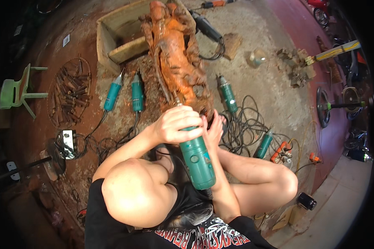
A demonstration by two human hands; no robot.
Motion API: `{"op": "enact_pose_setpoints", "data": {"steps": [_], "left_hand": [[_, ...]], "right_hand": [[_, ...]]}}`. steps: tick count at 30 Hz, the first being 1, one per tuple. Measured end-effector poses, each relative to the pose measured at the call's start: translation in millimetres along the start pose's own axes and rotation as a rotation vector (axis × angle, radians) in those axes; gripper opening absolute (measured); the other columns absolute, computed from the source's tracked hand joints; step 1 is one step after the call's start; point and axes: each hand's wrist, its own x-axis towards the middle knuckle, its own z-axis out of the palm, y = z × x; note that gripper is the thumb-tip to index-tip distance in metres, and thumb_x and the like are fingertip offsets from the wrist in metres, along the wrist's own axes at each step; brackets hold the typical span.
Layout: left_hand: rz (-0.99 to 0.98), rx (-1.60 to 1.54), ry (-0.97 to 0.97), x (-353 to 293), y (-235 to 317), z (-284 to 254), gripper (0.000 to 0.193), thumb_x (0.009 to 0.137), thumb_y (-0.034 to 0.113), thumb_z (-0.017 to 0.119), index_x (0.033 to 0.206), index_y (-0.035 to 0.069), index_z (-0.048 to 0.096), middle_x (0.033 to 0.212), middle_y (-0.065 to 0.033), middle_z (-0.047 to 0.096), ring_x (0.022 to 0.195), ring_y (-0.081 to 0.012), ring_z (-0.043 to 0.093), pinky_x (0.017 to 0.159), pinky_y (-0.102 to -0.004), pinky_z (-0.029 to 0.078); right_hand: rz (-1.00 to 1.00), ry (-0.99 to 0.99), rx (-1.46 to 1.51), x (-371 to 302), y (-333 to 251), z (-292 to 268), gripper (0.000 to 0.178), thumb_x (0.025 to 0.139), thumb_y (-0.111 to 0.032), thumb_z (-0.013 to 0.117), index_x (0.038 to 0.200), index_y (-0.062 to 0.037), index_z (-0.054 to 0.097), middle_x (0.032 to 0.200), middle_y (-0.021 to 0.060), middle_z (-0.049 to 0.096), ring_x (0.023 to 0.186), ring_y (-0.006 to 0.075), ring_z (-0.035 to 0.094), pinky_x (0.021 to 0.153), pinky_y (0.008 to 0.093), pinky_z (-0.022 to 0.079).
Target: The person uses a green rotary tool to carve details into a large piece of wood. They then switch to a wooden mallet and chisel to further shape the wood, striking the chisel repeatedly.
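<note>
My left hand (pixel 179 123) is wrapped round the neck of a green die grinder (pixel 198 164), whose body slants back toward my lap. Its metal tip points at the lower end of an orange-brown wood carving (pixel 172 50); whether it touches the wood I cannot tell. Close beside the grinder, my right hand (pixel 213 132) rests at the carving's near right edge, its fingers stretched out and its palm partly hidden. Long and figure-like, the carving lies away from me, its far end against a wooden box (pixel 105 50).
Green die grinders lie left (pixel 113 94) and right (pixel 227 96) of the carving, among tangled black cables (pixel 243 124). An orange power strip (pixel 281 152) sits to the right. Farther left are a pile of dark sticks (pixel 70 93) and a green chair (pixel 18 93). A black angle grinder (pixel 206 25) lies beyond.
</note>
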Motion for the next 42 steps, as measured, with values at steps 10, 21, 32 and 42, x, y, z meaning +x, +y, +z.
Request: {"op": "enact_pose_setpoints", "data": {"steps": [10,21,32,42], "left_hand": [[-0.029,-0.252,0.125,13.6,-25.3,42.7,0.028,0.076,0.005,0.078,0.103,0.006,0.071,0.098,-0.0113,0.071,0.086,-0.0279,0.072,0.072,-0.0388,0.060],[-0.048,-0.391,0.285,7.5,-61.0,75.8,0.016,0.080,0.008,0.075,0.093,0.005,0.066,0.096,-0.0097,0.067,0.082,-0.0250,0.068,0.073,-0.0370,0.060],[-0.097,-0.372,0.318,5.3,-76.4,85.4,0.015,0.079,0.012,0.075,0.088,0.005,0.065,0.092,-0.0099,0.066,0.079,-0.0246,0.067,0.069,-0.0374,0.059],[-0.188,-0.382,0.244,7.2,-75.2,87.2,0.016,0.074,0.014,0.074,0.085,0.004,0.067,0.091,-0.0098,0.065,0.080,-0.0252,0.065,0.070,-0.0378,0.058]], "right_hand": [[-0.039,-0.083,0.327,9.1,8.1,-33.3,0.073,0.092,-0.025,0.075,0.153,-0.0015,0.041,0.150,0.0232,0.049,0.143,0.0384,0.045,0.119,0.0464,0.035],[-0.524,-0.162,0.536,-38.0,-81.0,-101.4,0.108,0.055,-0.055,0.100,0.134,-0.0168,0.038,0.148,0.0341,0.036,0.138,0.0511,0.039,0.116,0.0616,0.035],[0.426,-1.406,0.288,95.4,-128.0,-154.9,0.088,0.078,-0.050,0.077,0.141,-0.0005,0.041,0.126,0.0186,0.054,0.115,0.0258,0.054,0.101,0.0363,0.047],[0.224,-1.263,0.358,84.6,-104.9,-161.7,0.085,0.083,-0.053,0.068,0.139,0.0067,0.043,0.121,0.0198,0.056,0.112,0.0323,0.057,0.099,0.0389,0.047]]}}
